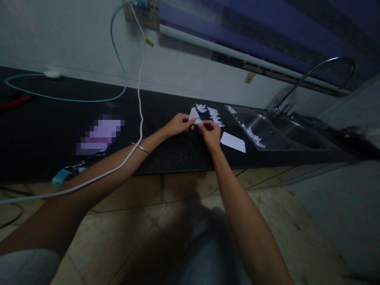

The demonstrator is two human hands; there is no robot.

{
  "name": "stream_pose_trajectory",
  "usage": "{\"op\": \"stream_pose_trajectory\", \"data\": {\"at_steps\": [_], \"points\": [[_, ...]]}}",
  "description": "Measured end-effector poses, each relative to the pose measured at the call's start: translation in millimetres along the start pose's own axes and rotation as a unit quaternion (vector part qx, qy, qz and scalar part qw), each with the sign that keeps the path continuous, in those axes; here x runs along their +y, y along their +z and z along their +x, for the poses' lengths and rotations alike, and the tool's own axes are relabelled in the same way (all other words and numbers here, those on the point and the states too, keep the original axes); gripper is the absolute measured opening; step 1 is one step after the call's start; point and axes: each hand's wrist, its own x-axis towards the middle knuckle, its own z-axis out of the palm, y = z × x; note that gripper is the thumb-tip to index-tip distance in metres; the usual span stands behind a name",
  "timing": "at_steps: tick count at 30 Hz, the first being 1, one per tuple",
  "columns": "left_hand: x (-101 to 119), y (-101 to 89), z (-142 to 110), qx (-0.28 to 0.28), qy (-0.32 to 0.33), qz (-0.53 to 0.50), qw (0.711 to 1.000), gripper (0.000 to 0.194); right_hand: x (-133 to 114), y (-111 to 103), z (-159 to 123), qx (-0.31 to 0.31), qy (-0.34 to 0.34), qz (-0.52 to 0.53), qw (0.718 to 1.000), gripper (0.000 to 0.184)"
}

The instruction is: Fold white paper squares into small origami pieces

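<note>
Here's the folded white paper (194, 113), just above the centre of the frame, and you've got it from both sides: your left hand (179, 124) pinches its left edge, your right hand (211, 135) pinches the lower right corner. One peak points to the top of the frame; the long edge slants down rightward. Just right, pointed paper pieces (215, 115) sit above blank white sheets (233, 142).

the left hand (179, 124) and right hand (211, 135) pinch a folded paper (194, 114). pointy paper bits (214, 114) sit farther away. flat white paper (233, 142), maybe a stack, lies right, near the sink (277, 139).
</note>
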Motion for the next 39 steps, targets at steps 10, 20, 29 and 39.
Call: {"op": "stream_pose_trajectory", "data": {"at_steps": [10, 20, 29, 39], "points": [[-1.3, -0.1, -0.2, -0.012, -0.028, -0.004, 1.0, 0.037, -2.0, -1.1, -0.4, 0.009, 0.043, 0.065, 0.997, 0.031], [-4.1, -0.2, -2.3, -0.042, -0.018, 0.005, 0.999, 0.043, -11.0, 1.8, -2.1, -0.019, 0.006, 0.02, 1.0, 0.03], [3.3, -3.2, -3.7, -0.115, 0.005, -0.024, 0.993, 0.038, -20.4, -3.0, -6.1, -0.026, -0.059, -0.036, 0.997, 0.012], [-4.6, -5.0, 1.7, -0.102, -0.05, -0.095, 0.989, 0.038, -40.2, 6.0, -17.4, -0.037, -0.138, -0.191, 0.971, 0.026]]}}
